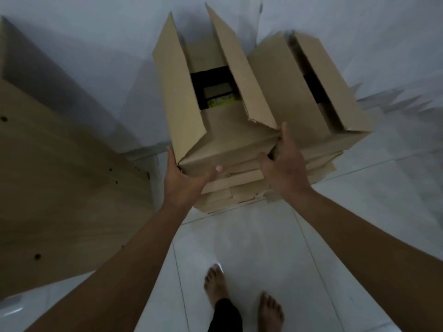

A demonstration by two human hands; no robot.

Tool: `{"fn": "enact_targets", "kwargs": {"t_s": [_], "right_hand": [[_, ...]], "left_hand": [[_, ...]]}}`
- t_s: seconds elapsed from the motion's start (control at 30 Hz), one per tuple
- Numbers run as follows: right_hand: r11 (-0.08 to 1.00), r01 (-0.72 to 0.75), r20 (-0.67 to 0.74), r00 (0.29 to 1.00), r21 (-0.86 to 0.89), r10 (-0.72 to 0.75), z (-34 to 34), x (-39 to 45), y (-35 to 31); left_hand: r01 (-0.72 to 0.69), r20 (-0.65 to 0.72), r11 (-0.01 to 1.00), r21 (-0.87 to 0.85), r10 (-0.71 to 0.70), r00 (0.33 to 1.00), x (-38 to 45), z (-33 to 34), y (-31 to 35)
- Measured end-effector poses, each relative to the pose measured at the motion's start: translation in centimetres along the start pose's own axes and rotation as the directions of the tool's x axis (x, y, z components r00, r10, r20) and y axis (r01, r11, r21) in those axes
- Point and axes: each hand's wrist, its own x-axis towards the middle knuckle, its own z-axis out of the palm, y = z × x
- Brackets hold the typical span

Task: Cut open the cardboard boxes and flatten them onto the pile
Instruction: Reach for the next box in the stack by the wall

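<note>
Left hand (184, 180): palm against the near-left lower corner of the open box (215, 111), thumb spread flat across its near face, fingers going round the left side; whether they curl there cannot be told. Right hand (284, 164): clasps the near-right corner of the same box, thumb on the near face, fingers straight up along the edge. Box stands upright, opening facing up, long axis running away from the person; its two long flaps stand raised, dark interior with something yellow-green inside. It sits on the pile (239, 190) of flattened cardboard on the tiled floor (263, 236). A second open box (309, 92) stands just beside it on the right, parallel. A wooden panel (60, 176) lies to the left.
</note>
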Motion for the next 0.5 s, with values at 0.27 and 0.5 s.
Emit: {"fn": "enact_targets", "kwargs": {"t_s": [0.27,0.5], "right_hand": [[0.97,0.113,-0.028,0.994,0.213,-0.11,0.9,0.3,1.0],[0.801,-0.026,0.113,0.992,0.598,-0.052,1.8,-1.0,0.8]], "left_hand": [[0.012,-0.124,0.99,-0.142,-0.03,0.992,0.0,-1.9,0.0],[0.023,-0.07,0.992,-0.126,-0.032,0.997,-0.3,-3.5,-0.7]]}}
